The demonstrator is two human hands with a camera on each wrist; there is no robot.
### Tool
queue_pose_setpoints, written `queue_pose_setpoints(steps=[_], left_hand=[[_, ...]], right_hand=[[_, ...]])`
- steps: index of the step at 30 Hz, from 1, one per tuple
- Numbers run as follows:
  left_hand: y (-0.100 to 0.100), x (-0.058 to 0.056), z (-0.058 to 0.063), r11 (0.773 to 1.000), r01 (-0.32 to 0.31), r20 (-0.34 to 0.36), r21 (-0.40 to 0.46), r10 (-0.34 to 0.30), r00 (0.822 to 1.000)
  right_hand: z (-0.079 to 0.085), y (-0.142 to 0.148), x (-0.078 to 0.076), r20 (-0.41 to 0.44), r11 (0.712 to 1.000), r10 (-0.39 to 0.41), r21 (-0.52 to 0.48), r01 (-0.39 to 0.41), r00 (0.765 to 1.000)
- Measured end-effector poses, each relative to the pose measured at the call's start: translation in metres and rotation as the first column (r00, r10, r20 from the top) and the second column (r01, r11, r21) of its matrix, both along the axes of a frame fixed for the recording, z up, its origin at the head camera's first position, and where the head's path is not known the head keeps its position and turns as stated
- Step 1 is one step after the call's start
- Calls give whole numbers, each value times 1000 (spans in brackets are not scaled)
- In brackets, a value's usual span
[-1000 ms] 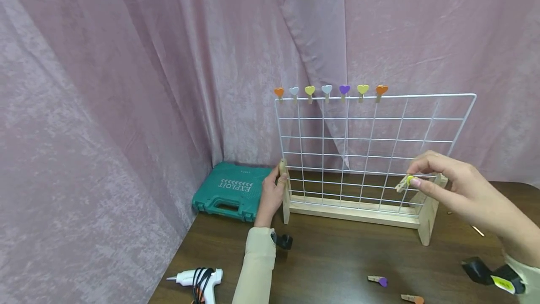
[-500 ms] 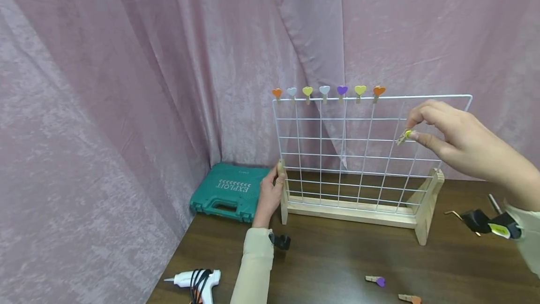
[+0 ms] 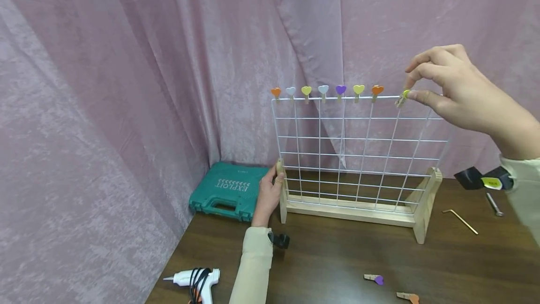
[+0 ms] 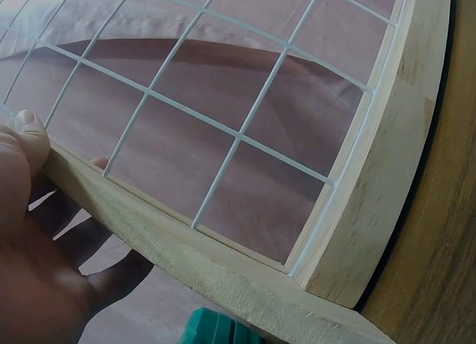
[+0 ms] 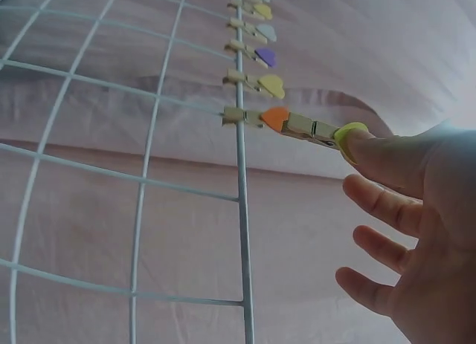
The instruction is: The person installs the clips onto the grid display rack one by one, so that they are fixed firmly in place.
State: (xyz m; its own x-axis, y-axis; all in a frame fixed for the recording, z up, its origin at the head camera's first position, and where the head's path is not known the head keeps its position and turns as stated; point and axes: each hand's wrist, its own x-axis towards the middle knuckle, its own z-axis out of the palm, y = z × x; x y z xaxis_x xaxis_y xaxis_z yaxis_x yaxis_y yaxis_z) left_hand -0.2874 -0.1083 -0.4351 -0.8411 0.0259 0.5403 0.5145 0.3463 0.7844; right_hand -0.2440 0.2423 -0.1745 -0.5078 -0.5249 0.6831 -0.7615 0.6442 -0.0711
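Note:
My right hand (image 3: 460, 90) pinches a small wooden clothespin (image 3: 401, 100) with a yellow heart, held by its heart end near the top wire of a white wire grid (image 3: 363, 138). In the right wrist view that clothespin (image 5: 312, 130) looks apart from the wire. Along the top wire's left part sit several heart clothespins in orange, white, yellow and purple; the orange one (image 3: 377, 90) is nearest my right hand. My left hand (image 3: 269, 193) grips the left wooden upright (image 3: 282, 196) of the grid's stand, thumb in front, as the left wrist view shows its fingers (image 4: 123, 277) behind.
On the table (image 3: 320, 257) lie a purple-heart clothespin (image 3: 373, 278) and an orange-heart one (image 3: 408, 297). A green case (image 3: 229, 191) stands left, a white glue gun (image 3: 196, 280) front left. A hex key (image 3: 461, 222) and a bolt (image 3: 494, 204) lie right. Pink curtains hang behind.
My right hand has risen with the yellow-heart clothespin from low in front of the grid to its top wire. My left hand has stayed on the upright.

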Motion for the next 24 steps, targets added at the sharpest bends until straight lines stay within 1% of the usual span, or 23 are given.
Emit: queue_pose_setpoints(steps=[3,9,12,14,18,21,24], left_hand=[[1,-1,-1,1000,7,0,3,-7,1000],[2,-2,-2,1000,9,-6,4,-9,1000],[2,-2,-2,1000,4,-13,6,-3,1000],[2,-2,-2,1000,0,-15,5,0,1000],[2,-3,-1,1000,-4,-17,7,5,1000],[2,-2,-1,1000,-4,-14,9,4,1000],[2,-2,-2,1000,-7,-15,6,7,1000]], right_hand=[[5,0,-8,4,1000,-3,13,3,1000],[9,1,-21,73,998,-51,48,47,996],[11,1,-24,96,995,-78,66,72,992],[12,1,-26,91,994,-89,75,83,992],[15,-1,-31,112,989,-114,108,101,987],[14,-2,-34,131,983,-128,144,109,983],[12,-3,-36,126,981,-130,160,109,984]])
